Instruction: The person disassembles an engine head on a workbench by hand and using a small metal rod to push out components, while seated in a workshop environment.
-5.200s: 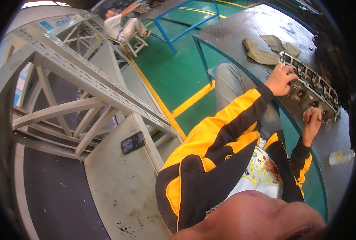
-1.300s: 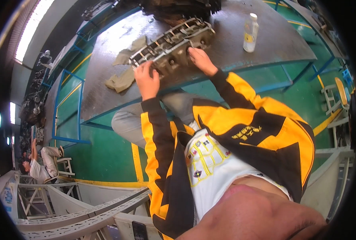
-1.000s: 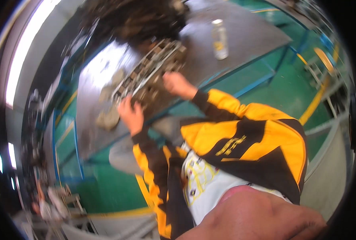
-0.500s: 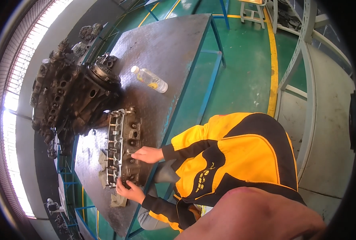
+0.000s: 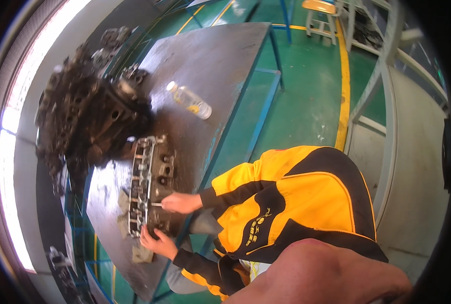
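Observation:
A metal engine cylinder head (image 5: pixel 157 172) lies on the dark metal worktable, its pale rail edge along the left. My right hand (image 5: pixel 181 202), the upper of the two, is closed over the cylinder head's right side. A thin, light-coloured rod (image 5: pixel 157 204) sticks out from its fingertips toward the rail; its exact kind is too small to tell. At the cylinder head's lower end, my left hand (image 5: pixel 157 243) rests with thumb and fingers apart, fingertips touching the rail's edge. What lies beneath its palm is hidden.
A large, dark engine block (image 5: pixel 94 111) stands left of the cylinder head. A clear plastic bottle (image 5: pixel 190 100) lies on the worktable (image 5: pixel 210 50). A brownish rag (image 5: pixel 142 255) sits near my left hand. Grey shelving (image 5: pixel 387 101) and a stool (image 5: pixel 319 23) are on the right.
My right hand has shifted slightly toward the cylinder head's lower end, and the thin rod now shows at its fingertips. My left hand stays at that end. The view has shifted slightly.

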A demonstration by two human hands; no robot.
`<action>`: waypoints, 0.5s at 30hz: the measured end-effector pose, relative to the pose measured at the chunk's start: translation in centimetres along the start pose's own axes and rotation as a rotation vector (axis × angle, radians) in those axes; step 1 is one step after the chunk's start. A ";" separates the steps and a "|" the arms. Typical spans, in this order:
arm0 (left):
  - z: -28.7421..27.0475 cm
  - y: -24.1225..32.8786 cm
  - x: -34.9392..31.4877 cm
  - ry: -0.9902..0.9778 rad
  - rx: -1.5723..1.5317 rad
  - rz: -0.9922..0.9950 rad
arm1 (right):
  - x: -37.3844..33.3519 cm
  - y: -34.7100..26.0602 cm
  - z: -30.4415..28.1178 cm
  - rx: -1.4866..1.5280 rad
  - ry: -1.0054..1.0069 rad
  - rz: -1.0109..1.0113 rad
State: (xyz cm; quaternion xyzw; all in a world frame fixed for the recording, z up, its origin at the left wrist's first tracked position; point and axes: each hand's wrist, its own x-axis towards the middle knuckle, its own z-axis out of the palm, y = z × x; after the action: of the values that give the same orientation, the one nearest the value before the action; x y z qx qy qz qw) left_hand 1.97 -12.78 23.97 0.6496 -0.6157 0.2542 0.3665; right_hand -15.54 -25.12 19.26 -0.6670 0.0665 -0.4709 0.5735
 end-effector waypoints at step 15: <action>-16.8 14.0 12.5 0.474 -0.925 0.818 | -6.1 -2.1 -0.4 0.546 -0.226 0.500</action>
State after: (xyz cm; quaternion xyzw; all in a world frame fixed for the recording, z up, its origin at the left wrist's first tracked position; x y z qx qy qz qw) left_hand -8.39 -6.79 46.12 0.0655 -0.7613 0.2184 0.6070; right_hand -20.12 -20.79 17.61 -0.5008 0.0356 -0.2406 0.8307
